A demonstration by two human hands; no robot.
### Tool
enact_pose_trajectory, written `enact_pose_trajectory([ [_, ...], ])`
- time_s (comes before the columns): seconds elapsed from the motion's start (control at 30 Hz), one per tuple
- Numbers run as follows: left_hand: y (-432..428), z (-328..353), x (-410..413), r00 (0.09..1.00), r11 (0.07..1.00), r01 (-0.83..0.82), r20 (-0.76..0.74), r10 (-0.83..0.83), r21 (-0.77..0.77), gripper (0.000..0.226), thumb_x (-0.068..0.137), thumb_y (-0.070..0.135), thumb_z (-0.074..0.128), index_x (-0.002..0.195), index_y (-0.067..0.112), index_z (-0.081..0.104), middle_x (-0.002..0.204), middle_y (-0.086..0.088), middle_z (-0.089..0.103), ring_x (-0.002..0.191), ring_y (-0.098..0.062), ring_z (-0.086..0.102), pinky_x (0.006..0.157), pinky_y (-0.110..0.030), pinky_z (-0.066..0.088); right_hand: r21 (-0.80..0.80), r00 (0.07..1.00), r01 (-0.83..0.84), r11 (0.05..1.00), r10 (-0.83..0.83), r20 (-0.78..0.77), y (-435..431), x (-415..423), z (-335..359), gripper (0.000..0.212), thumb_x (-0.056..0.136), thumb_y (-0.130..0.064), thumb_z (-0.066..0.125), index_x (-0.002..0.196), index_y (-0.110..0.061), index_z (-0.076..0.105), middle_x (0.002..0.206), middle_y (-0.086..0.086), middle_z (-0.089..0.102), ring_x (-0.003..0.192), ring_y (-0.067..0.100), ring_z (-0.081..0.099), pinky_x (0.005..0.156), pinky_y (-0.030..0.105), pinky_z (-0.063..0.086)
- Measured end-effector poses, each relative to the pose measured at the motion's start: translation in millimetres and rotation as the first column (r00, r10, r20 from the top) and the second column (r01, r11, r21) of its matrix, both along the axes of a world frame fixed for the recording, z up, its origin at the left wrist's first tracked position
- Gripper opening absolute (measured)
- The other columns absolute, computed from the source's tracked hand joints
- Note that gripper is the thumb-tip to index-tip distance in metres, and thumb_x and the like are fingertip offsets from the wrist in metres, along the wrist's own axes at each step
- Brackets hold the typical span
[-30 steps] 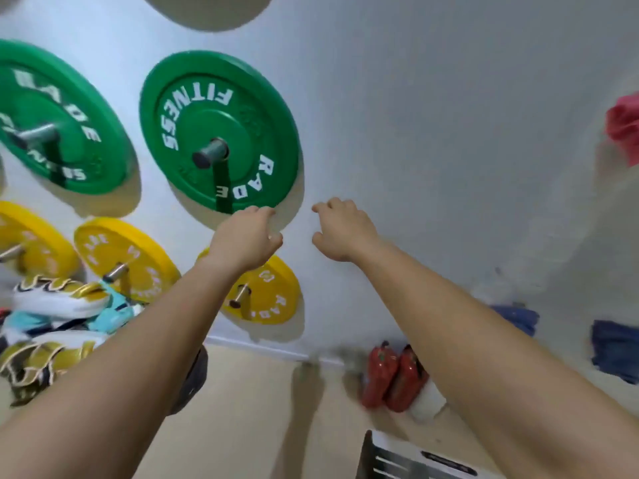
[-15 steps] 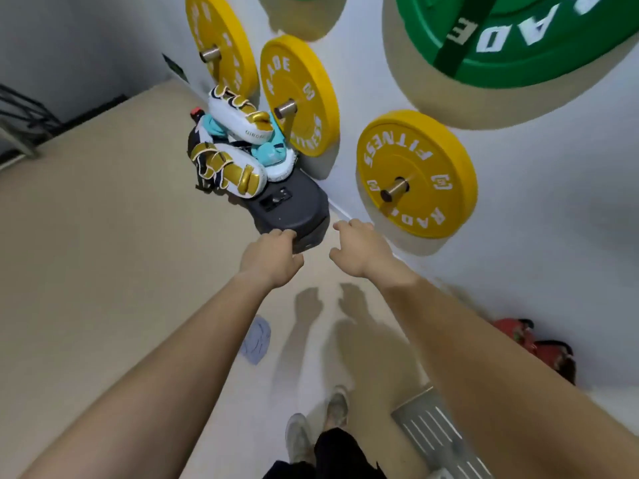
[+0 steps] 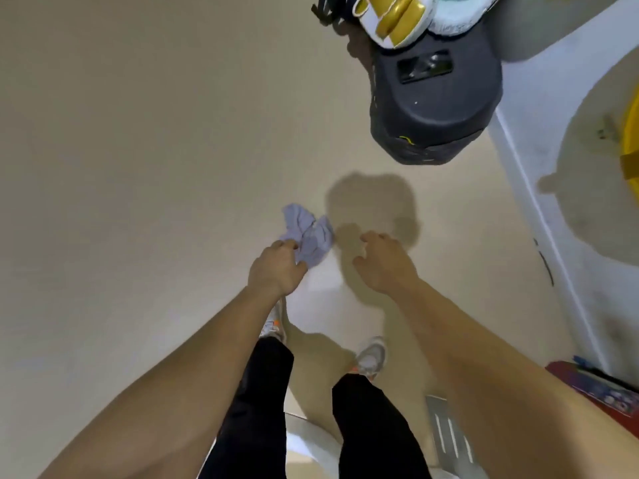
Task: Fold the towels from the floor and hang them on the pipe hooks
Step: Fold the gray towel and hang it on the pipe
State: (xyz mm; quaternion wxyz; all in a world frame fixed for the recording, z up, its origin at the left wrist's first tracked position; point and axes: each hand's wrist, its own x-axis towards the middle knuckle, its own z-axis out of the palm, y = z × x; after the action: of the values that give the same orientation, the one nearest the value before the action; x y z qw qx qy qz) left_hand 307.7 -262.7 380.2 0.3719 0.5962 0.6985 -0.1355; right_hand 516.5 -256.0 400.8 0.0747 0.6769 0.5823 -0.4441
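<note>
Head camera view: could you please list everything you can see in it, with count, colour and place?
Towel: one, pale lilac, crumpled on the floor, centre.
Floor: beige, fills most of the view.
Dark grey base: one, on the floor, top right.
White and gold footwear: count unclear, piled on that base, top edge.
Wall: white, scuffed, right side.
Yellow disc: one, partly seen at the right edge.
Red object: one, lower right, unclear.
Shoes: two, pale with orange marks, on the person's feet.
Left hand: closing on the towel's near edge.
Right hand: open, empty, beside the towel.
</note>
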Motion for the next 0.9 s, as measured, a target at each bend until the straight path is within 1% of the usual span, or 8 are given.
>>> enact_pose_trajectory([
  [0.17,15,-159,-50,0.985,0.980,-0.173,-0.009,0.173,-0.099,0.054,0.095,0.033,0.055,0.145,0.014,0.044,0.141,-0.010,0.051,0.127,-0.029,0.051,0.099,-0.039,0.046,-0.129,0.999,-0.046,0.991,0.047,0.005,11,-69,-156,0.048,0.094,-0.023,0.052,0.140,-0.011,0.043,0.131,0.013,0.053,0.116,0.034,0.052,0.096,0.035,0.041],
  [0.3,29,-275,-74,0.971,0.965,-0.234,0.025,0.238,-0.118,0.051,0.095,0.032,0.054,0.143,0.017,0.045,0.139,-0.006,0.053,0.124,-0.026,0.052,0.094,-0.036,0.045,-0.102,0.985,-0.172,0.980,0.175,0.014,32,-109,-259,0.035,0.100,-0.015,0.044,0.134,-0.006,0.047,0.133,0.013,0.052,0.121,0.031,0.049,0.099,0.035,0.037],
  [0.47,55,-402,-94,0.971,0.968,-0.223,0.059,0.231,-0.119,0.045,0.096,0.031,0.054,0.137,0.016,0.046,0.135,-0.005,0.054,0.118,-0.027,0.054,0.093,-0.040,0.049,-0.061,0.998,-0.066,0.996,0.065,-0.015,60,-137,-397,0.051,0.099,-0.018,0.045,0.149,-0.018,0.033,0.152,0.011,0.034,0.133,0.035,0.039,0.104,0.041,0.034],
  [0.57,72,-462,-97,0.939,0.944,-0.327,0.101,0.330,-0.042,0.043,0.094,0.039,0.056,0.130,0.016,0.050,0.126,-0.005,0.058,0.110,-0.027,0.058,0.090,-0.044,0.052,-0.031,0.998,-0.062,0.998,0.063,0.011,68,-148,-471,0.053,0.095,-0.026,0.044,0.147,-0.029,0.033,0.157,0.005,0.028,0.138,0.036,0.032,0.109,0.045,0.032],
  [0.67,83,-507,-93,0.910,0.918,-0.395,0.158,0.384,0.041,0.043,0.087,0.051,0.062,0.115,0.019,0.052,0.111,-0.001,0.061,0.101,-0.025,0.060,0.081,-0.044,0.054,-0.021,0.995,-0.067,0.998,0.069,0.070,70,-153,-521,0.065,0.092,-0.030,0.048,0.152,-0.036,0.023,0.162,0.002,0.014,0.141,0.040,0.024,0.112,0.052,0.032],
  [0.73,86,-525,-89,0.923,0.928,-0.368,0.144,0.357,0.061,0.052,0.082,0.055,0.067,0.115,0.019,0.052,0.110,-0.001,0.061,0.099,-0.024,0.058,0.078,-0.044,0.054,-0.019,0.987,-0.109,0.994,0.110,0.114,69,-154,-543,0.065,0.091,-0.029,0.053,0.151,-0.036,0.028,0.161,0.002,0.014,0.140,0.040,0.024,0.110,0.053,0.035],
  [0.83,83,-537,-91,0.947,0.933,-0.312,0.130,0.292,0.177,0.035,0.090,0.042,0.062,0.113,0.016,0.056,0.101,-0.005,0.062,0.095,-0.029,0.058,0.072,-0.043,0.053,0.088,0.981,-0.133,0.987,0.119,0.154,64,-153,-561,0.036,0.088,-0.020,0.057,0.123,-0.019,0.052,0.138,0.009,0.045,0.119,0.039,0.048,0.092,0.047,0.047],
  [0.9,82,-527,-95,0.937,0.913,-0.336,0.176,0.301,0.232,0.018,0.095,0.026,0.055,0.106,0.014,0.060,0.089,-0.006,0.063,0.088,-0.031,0.059,0.065,-0.039,0.048,0.142,0.985,-0.107,0.984,0.085,0.152,61,-148,-555,0.008,0.088,-0.015,0.055,0.095,-0.015,0.051,0.113,0.009,0.058,0.094,0.036,0.058,0.074,0.040,0.047],
])
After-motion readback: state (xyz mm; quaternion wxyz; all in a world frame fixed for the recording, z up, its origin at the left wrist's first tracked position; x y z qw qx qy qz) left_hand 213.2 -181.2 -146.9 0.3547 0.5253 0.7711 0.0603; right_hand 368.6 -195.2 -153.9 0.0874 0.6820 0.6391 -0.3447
